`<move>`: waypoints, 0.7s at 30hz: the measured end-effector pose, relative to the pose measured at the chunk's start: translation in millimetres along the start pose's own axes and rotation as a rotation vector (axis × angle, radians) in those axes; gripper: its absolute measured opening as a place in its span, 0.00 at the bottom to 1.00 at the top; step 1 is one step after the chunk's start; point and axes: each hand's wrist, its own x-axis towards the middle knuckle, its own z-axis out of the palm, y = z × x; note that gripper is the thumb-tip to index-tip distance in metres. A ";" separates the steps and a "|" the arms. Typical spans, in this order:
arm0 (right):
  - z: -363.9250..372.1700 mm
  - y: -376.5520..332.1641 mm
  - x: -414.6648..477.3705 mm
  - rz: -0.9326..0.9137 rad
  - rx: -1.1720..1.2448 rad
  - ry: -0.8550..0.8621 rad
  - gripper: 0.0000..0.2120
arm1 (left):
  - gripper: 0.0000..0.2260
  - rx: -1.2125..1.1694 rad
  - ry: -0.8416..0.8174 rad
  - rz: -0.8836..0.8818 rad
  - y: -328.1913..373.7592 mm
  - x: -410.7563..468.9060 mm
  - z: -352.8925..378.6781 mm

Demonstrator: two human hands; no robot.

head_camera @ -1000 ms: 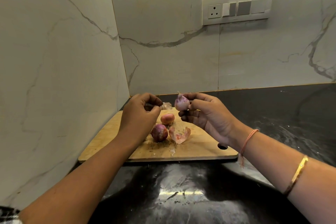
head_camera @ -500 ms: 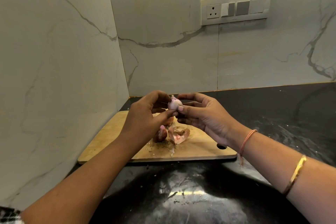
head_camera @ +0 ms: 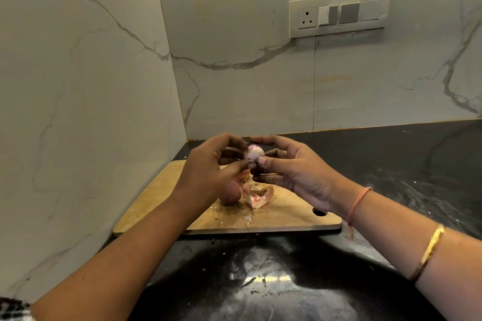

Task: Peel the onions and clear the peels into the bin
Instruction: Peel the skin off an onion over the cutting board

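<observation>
Onion (head_camera: 254, 152): small, pale with pink streaks, held in the air above the far end of the cutting board (head_camera: 161, 190), between both hands.

Right hand (head_camera: 294, 172): palm up, fingers curled behind and over the onion, thumb tip pressed on its near lower side. Firm grip.

Left hand (head_camera: 208, 172): fingers curled, thumb and forefinger pinch at the onion's left lower edge, and the thumb tip touches the right thumb. Cannot tell whether they have skin or the bulb itself.

Below the hands, on the board: second onion (head_camera: 230, 195), reddish, mostly hidden behind the left hand. Just to its right lies a loose peel (head_camera: 258, 197), curled, pink inside. Small peel scraps (head_camera: 247, 219) sit nearer the front edge.

The board is wooden, with a hanging hole (head_camera: 319, 212) at its right end. It lies flat in the corner on a black countertop (head_camera: 391, 164), glossy, with a light glare near the front.

Room: pale marble-look walls (head_camera: 234, 34) with grey veins meet in a corner behind the board. A switch panel (head_camera: 339, 13) with one socket is on the back wall, up right.

The right forearm wears a thread band (head_camera: 358, 203) and a gold bangle (head_camera: 430, 250).
</observation>
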 end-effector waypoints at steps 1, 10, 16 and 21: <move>-0.3 0.5 0.2 -0.002 -0.011 -0.001 0.17 | 0.16 0.001 -0.013 0.004 -0.4 0.5 -0.8; -1.9 3.6 2.5 -0.017 -0.026 0.019 0.16 | 0.11 0.214 0.033 0.113 -3.9 0.3 -2.0; -2.6 5.7 2.8 -0.098 -0.175 0.055 0.19 | 0.16 0.148 0.016 0.077 -4.3 0.9 -2.3; -1.5 4.8 2.6 -0.118 -0.215 0.074 0.18 | 0.11 0.185 0.007 0.076 -7.1 0.5 -1.3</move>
